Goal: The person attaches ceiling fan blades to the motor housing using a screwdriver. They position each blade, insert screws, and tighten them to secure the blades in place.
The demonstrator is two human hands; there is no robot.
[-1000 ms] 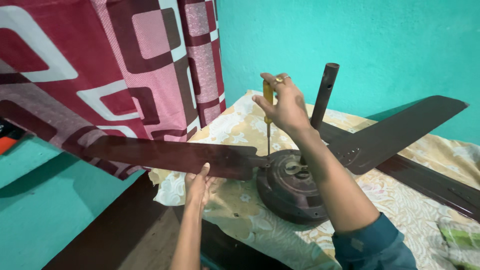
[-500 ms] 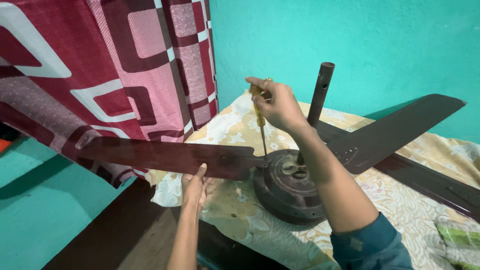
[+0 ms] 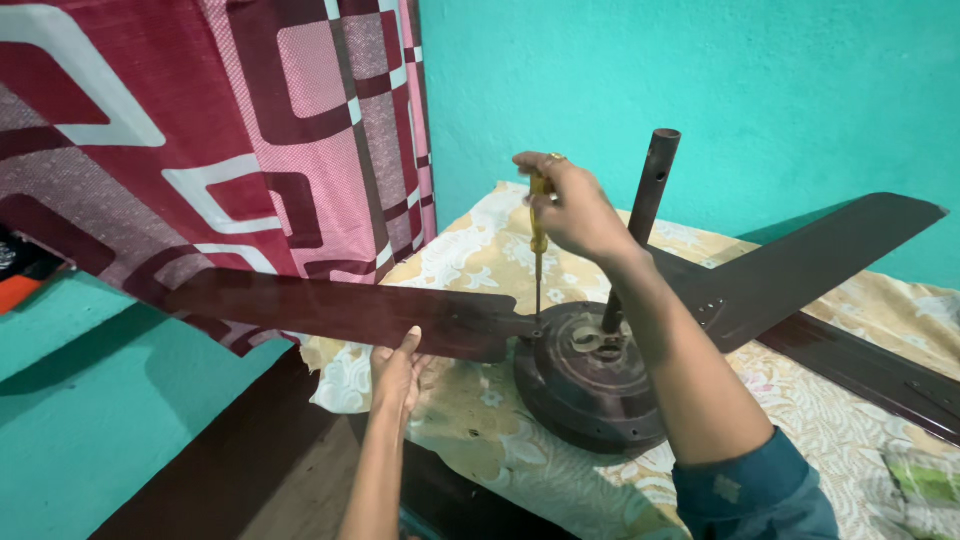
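Nearest, the left hand [image 3: 397,372] cups the near edge of a dark brown fan blade [image 3: 340,312], thumb on top and fingers underneath. This blade runs left from the round fan motor [image 3: 590,385], which sits on a flowered cloth [image 3: 480,250] over the table. Farther back, the right hand [image 3: 570,205] is closed around a yellow-handled screwdriver [image 3: 538,235], held upright with its tip at the blade's joint with the motor. A rod [image 3: 645,210] rises from the motor's middle. Another blade [image 3: 800,265] reaches far right, towards the turquoise wall [image 3: 700,80].
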